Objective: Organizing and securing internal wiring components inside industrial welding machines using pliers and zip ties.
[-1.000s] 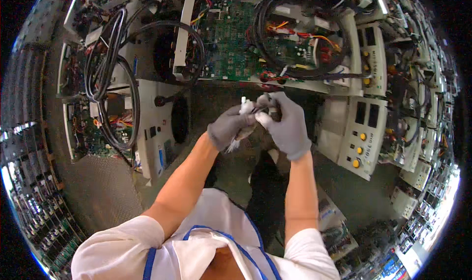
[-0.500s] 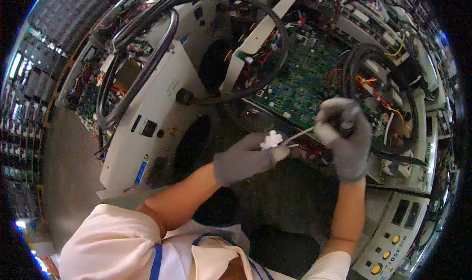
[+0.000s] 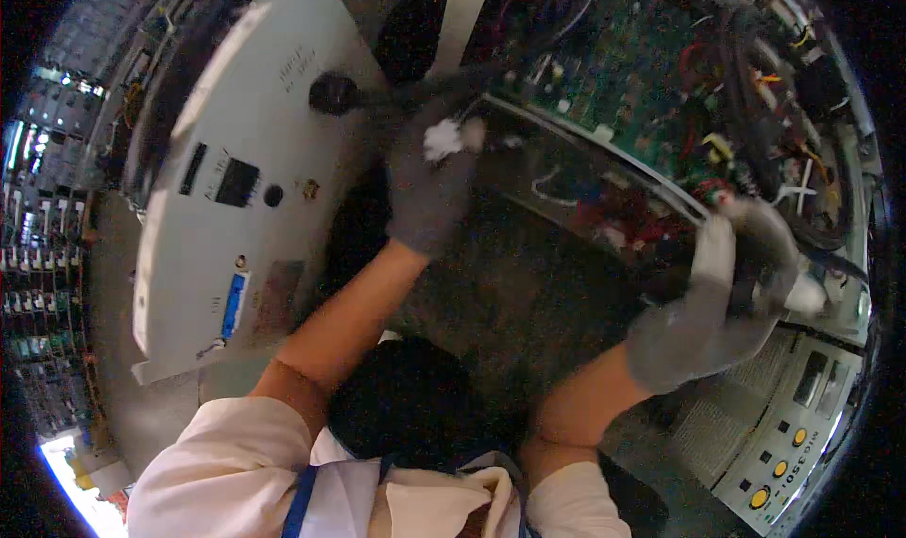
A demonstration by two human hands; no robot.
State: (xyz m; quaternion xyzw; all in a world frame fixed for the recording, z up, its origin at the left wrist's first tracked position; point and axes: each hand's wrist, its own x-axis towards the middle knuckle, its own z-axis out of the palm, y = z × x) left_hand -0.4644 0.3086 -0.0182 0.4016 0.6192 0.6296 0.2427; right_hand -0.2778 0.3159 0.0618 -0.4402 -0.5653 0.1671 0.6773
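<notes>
left hand [image 3: 429, 184], grey glove, fingers curled shut round a small white wad [image 3: 442, 140] – looks like cloth or tissue, can't tell which. wad sits at the fingertips, pressed up near the lower edge of the green circuit board [image 3: 642, 75], top centre of view. whether wad actually touches the board: can't tell, img blurred there.

right hand [image 3: 708, 302], grey glove w/ white patches, closed tight around a dark tool handle [image 3: 755, 288] w/ a pale end [image 3: 807, 297] sticking out to the right. tool type not clear. hand is well apart from the left one, low right, just above a beige control panel [image 3: 779, 434] w/ yellow round buttons.

surroundings – large white equipment cover [image 3: 236, 189] at left, tilted, w/ black rocker switch, dark sockets and a blue connector near its lower edge. black knob [image 3: 330, 92] just left of the left hand. bundle of red, yellow and white wires [image 3: 746, 170] between board and right hand, thick black cables [image 3: 783, 75] looping over the board's right side. dark recess [image 3: 528, 274] between both forearms. racks of boards [image 3: 42, 255] along far left rim.
</notes>
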